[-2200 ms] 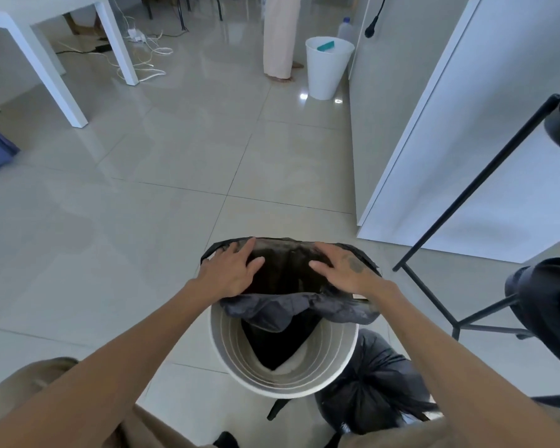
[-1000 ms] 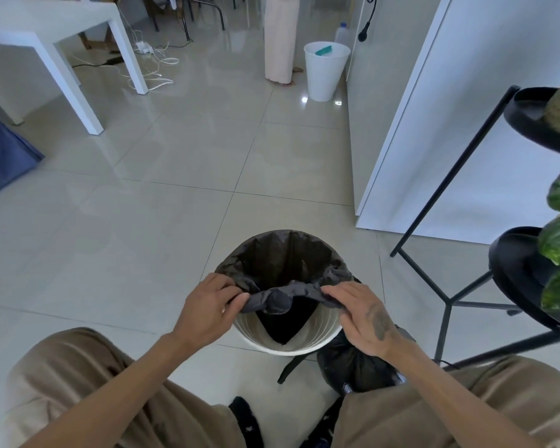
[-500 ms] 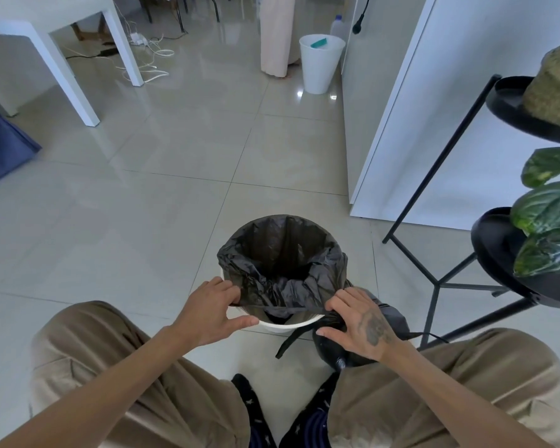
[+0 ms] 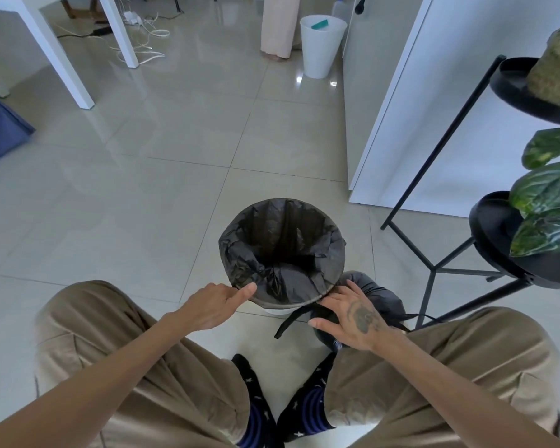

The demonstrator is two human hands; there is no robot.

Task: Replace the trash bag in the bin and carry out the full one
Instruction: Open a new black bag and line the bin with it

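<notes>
Head view, looking down. Bin point(image 4: 274, 311) stands on the tiles point(image 4: 143, 205) with the new black liner point(image 4: 282, 247) opened inside it and its edge folded over the rim. A sliver of white bin shows under the fold on my side.

Left hand point(image 4: 214, 305): thumb stretched onto the fold at the bin's near-left. The other fingers are tucked under, and I cannot tell if they hold plastic.

Right hand point(image 4: 353, 315): fingers spread flat, gripping nothing, resting on the full bag point(image 4: 382, 294), which leans against the bin's near-right.

Risks:
- The fold looks shallow on my side, so weight could drag the liner in.
- A loose strap point(image 4: 288, 323) trails by the bin's base. Hoisting the full bag could snag it or tip the bin.
</notes>
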